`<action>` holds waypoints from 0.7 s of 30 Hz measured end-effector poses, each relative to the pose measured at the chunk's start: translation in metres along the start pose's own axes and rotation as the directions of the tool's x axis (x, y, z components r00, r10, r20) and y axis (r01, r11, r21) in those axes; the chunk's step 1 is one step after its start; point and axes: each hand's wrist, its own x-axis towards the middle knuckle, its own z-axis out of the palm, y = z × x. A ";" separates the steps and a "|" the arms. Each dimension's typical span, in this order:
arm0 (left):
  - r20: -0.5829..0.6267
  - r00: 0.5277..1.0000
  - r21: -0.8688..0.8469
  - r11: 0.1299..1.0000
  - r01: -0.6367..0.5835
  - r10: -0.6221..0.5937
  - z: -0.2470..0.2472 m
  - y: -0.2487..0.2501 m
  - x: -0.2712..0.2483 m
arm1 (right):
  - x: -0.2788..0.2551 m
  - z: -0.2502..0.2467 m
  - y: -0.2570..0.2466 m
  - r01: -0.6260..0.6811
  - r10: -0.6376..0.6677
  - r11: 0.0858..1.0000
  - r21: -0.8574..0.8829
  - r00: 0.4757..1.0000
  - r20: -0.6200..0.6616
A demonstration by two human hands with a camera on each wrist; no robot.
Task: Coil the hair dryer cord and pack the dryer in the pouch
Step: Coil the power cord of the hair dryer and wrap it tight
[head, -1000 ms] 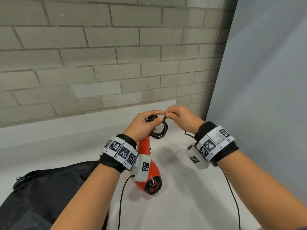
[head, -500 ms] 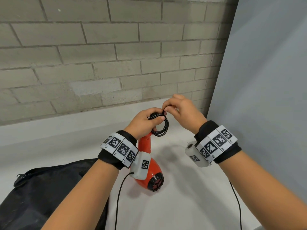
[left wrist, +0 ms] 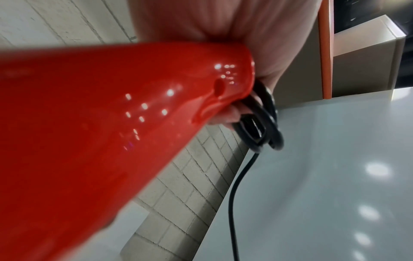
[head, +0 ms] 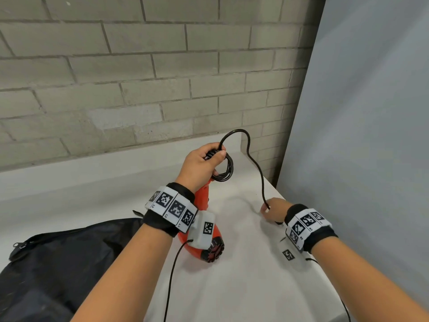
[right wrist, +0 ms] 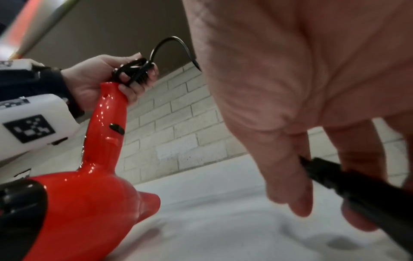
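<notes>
step: coiling | left hand (head: 201, 164) curled round glossy red plastic hair dryer (head: 204, 246) handle tip, clamping black cord (head: 255, 162) loops | right hand (head: 273, 209) pinches slack low, just right | advice: lift slack onto loops, same loop size | black fabric zip pouch (head: 58, 256) left, below left forearm

this is looking like a bare recording or lab-style workspace rather than a home. a painted grey block wall (head: 144, 73) is filling the upper left and centre of the head view. a plain white table (head: 250, 275) is running along its base across the lower half. a smooth pale grey panel (head: 371, 112) is standing at the right of the frame. in the upper right of the left wrist view, an orange-edged partition (left wrist: 325, 53) is showing beside a pale box-like unit (left wrist: 368, 35).
</notes>
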 end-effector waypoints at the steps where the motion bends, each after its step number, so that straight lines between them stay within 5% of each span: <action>1: 0.003 1.000 0.001 1.000 0.002 -0.002 0.000 0.000 0.000 | 0.000 0.001 0.000 -0.005 0.006 0.999 -0.049 1.000 0.009; 5: -0.001 1.000 0.015 1.000 0.014 -0.014 -0.002 -0.002 0.001 | -0.002 -0.005 -0.007 0.003 -0.013 0.991 -0.137 0.998 -0.069; 7: -0.010 1.000 0.019 1.000 0.018 -0.018 -0.002 -0.003 0.002 | -0.003 -0.011 -0.010 0.099 -0.075 0.986 0.134 0.982 -0.172; 9: -0.016 1.000 0.024 1.000 0.016 -0.016 -0.002 -0.002 0.003 | -0.009 -0.020 -0.020 0.244 -0.102 0.859 0.450 0.943 -0.316; 11: -0.017 1.000 0.024 1.000 0.002 -0.002 -0.002 -0.002 0.003 | -0.019 -0.028 -0.034 0.463 -0.095 0.679 0.569 0.824 -0.558; 13: -0.004 1.000 0.031 0.999 -0.017 0.017 -0.003 -0.003 0.004 | -0.040 -0.037 -0.055 0.678 -0.035 0.506 0.533 0.633 -0.773; 16: 0.015 1.000 0.038 0.999 -0.020 0.020 -0.003 -0.005 0.006 | -0.068 -0.045 -0.080 0.869 -0.016 0.264 0.418 0.437 -0.899; 18: 0.018 1.000 0.035 0.999 -0.014 0.014 -0.003 -0.005 0.006 | -0.077 -0.045 -0.089 0.901 -0.100 0.195 0.388 0.412 -0.906; 21: 0.015 1.000 0.025 1.000 -0.012 0.011 -0.003 -0.006 0.005 | -0.075 -0.039 -0.096 0.868 -0.191 0.248 0.429 0.478 -0.857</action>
